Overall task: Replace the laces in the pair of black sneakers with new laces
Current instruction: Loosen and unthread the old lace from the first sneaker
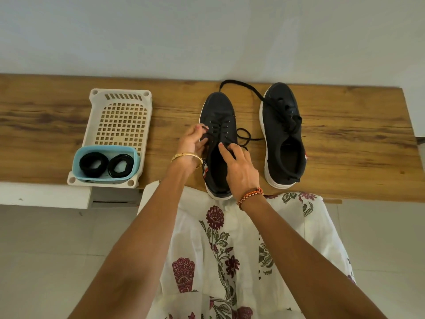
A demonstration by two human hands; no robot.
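Here, both hands, left hand (192,143) and right hand (238,164), pinching laces (220,132) near bench edge (368,194).

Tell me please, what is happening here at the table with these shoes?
A person is unlacing the left black sneaker on the wooden table. The left hand pinches the old lace near the eyelets, and the right hand steadies the shoe's opening. The right sneaker waits beside it, lace loose. Two coiled new laces sit in a blue tub in a white basket.
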